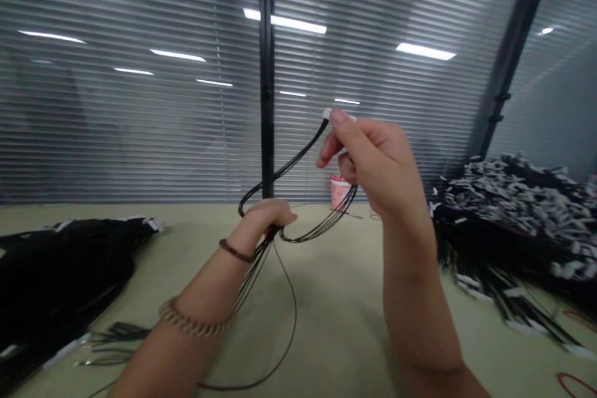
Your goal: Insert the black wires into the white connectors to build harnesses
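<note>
My right hand [373, 149], raised in front of the blinds, pinches a white connector [327, 114] between thumb and fingers. Thin black wires [298, 158] run from that connector down in a curve to my left hand [270, 214]. Lower and further left, my left hand is closed around the bundle of wires. A second strand of wires [326, 224] loops from beneath my right hand back to the left one. Below the left hand the wires hang towards the table, and one loose black wire [295, 305] bows out to the right.
A big pile of black cables with white connectors [527, 199] lies on the right of the table [340, 329]. On the left lies a heap of black cables [69, 261]. A pink and white container [339, 193] stands at the back, before the window blinds [186, 130].
</note>
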Demonstrator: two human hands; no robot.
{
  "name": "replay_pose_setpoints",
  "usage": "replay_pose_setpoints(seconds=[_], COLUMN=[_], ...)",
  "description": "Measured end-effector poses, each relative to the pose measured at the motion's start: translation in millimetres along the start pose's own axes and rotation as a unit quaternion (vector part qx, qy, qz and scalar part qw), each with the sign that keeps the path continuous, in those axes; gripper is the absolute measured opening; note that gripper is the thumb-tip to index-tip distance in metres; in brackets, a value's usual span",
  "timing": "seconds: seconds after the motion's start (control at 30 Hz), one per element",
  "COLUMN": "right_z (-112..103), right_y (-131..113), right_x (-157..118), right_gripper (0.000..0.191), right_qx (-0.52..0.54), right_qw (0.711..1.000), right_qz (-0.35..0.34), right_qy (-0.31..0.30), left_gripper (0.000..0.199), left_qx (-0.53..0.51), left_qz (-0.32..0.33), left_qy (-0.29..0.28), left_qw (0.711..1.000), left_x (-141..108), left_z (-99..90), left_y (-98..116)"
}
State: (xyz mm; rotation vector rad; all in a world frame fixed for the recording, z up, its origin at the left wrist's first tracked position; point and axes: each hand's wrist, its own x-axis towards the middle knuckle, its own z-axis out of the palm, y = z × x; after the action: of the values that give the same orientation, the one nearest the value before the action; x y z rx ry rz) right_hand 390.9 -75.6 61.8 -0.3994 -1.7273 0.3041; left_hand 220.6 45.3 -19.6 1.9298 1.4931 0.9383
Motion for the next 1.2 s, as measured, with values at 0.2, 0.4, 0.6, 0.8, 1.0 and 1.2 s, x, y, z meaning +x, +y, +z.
replay_pose_setpoints(seconds=[0.2,0.4,0.6,0.8,1.0,1.2], right_z=[15,25,16,17,21,19], right_y=[49,105,93,88,78,82], right_x=[19,28,27,26,21,22], right_gripper=[0.048,0.049,0.059,0.066,0.047,0.041], right_qx=[-0.009,-0.125,-0.120,-0.091,-0.119,-0.073], right_qw=[0.998,0.987,0.988,0.989,0.986,0.985], right_qz=[0.041,0.097,0.081,0.104,0.054,0.059], right_qy=[0.047,-0.034,-0.047,-0.052,-0.106,-0.148], left_gripper=[0.014,0.028,0.026,0.026,0.021,0.024], left_qx=[0.050,-0.027,-0.131,-0.205,-0.153,-0.133], left_qz=[0.108,0.238,0.248,0.296,0.297,0.280], left_qy=[-0.167,-0.314,-0.136,0.108,0.215,0.223], left_qw=[0.979,0.919,0.950,0.927,0.918,0.924], left_x=[-36,-62,-66,-62,-49,-48], left_z=[2.0,-3.9,-29.0,-43.5,-38.7,-39.0], left_y=[58,86,83,79,76,76])
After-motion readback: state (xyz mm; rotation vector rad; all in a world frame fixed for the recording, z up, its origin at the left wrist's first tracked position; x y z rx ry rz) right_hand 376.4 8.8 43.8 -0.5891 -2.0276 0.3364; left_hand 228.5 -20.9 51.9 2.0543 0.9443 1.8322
